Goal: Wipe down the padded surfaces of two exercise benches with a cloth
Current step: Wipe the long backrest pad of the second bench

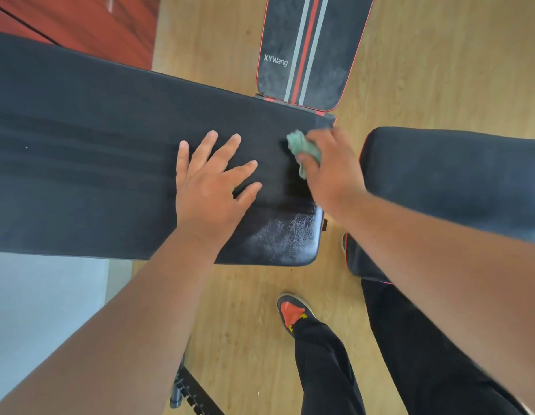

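Cloth (303, 151) bunched in right hand (332, 172) grip on bench pad (110, 163); left hand (212, 187) spread flat.

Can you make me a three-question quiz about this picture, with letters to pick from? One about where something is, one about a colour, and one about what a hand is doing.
1. Where is the cloth?
A. On the floor
B. On the long black pad, near its right end
C. On the shoe

2. What colour is the cloth?
A. Green
B. Yellow
C. White

3. What is the left hand doing?
A. Holding the cloth
B. Pointing up in the air
C. Lying flat and open on the pad

Answers:
1. B, since the right hand presses the cloth onto the long black pad near its right end.
2. A, since the bunched cloth showing past the fingers is pale green.
3. C, since the left hand's fingers are spread on the pad and hold nothing.
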